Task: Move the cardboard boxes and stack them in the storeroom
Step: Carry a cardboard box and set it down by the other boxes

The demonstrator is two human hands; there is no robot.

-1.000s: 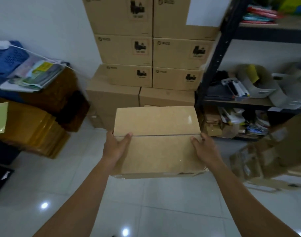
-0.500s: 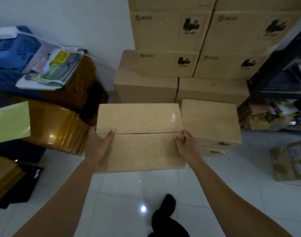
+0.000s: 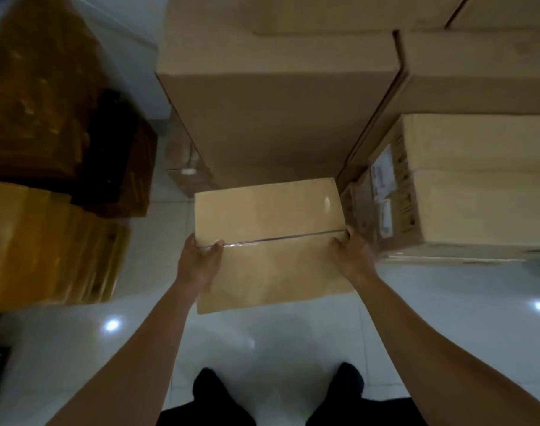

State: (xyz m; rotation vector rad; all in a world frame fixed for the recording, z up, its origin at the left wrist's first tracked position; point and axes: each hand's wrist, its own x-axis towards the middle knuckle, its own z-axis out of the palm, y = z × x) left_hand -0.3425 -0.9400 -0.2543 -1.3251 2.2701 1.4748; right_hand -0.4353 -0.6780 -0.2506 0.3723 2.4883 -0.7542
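The sealed cardboard box (image 3: 268, 235) hung between both hands above the tiled floor (image 3: 447, 302), just in front of the stacked cartons (image 3: 278, 118). The left hand (image 3: 198, 262) and right hand (image 3: 353, 256) clasped its 2 opposite sides, curling over the top by the taped seam. It looked stiff and fairly light. The glossy tape might slip, so holding low on the sides seemed safest. White labels (image 3: 382, 170) on the neighbouring carton (image 3: 477, 195) were too blurred to read.

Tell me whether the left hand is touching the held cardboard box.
Touching: the head view shows the left hand gripping the cardboard box at its left edge, thumb on top.
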